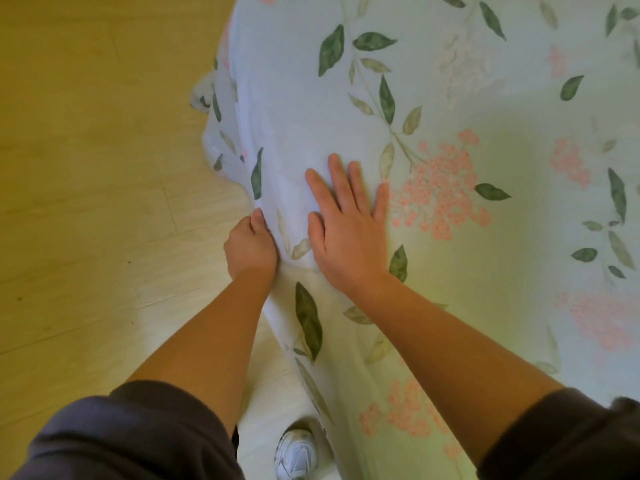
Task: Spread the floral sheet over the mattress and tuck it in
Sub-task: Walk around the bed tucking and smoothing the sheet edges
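Sheet (467,271) edge near-to-far beside left hand (251,249)

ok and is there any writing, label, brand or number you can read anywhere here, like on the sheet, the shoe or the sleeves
None: no readable text anywhere in this view.
floral sheet: only printed leaves and pink flowers, no tag or label showing.
white shoe: no brand mark can be made out; it is blurred.
dark sleeves: plain, no print.
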